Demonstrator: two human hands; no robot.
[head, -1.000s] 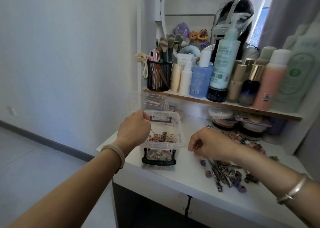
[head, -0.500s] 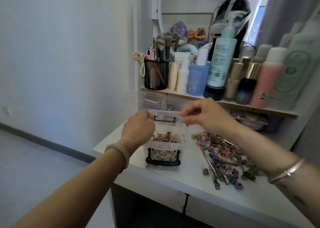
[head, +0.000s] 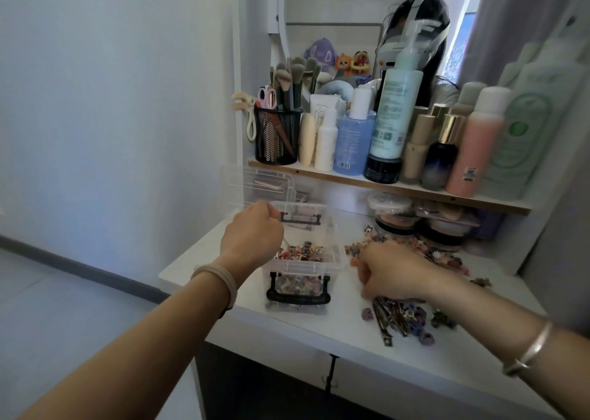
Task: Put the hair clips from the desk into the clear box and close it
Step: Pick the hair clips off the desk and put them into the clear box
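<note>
White desk (head: 335,333): clear box (head: 303,269) near left edge, hair clips (head: 402,314) heaped to its right.

Left hand (head: 252,232) rests closed at the open clear box (head: 332,260) rim. Right hand (head: 391,274) curls onto loose hair clips (head: 399,315) on the white counter (head: 319,330).

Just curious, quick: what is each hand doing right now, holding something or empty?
Left hand: closed at the clear box rim; contents cannot be told.
Right hand: curled over the hair clips; grasp cannot be told.
</note>
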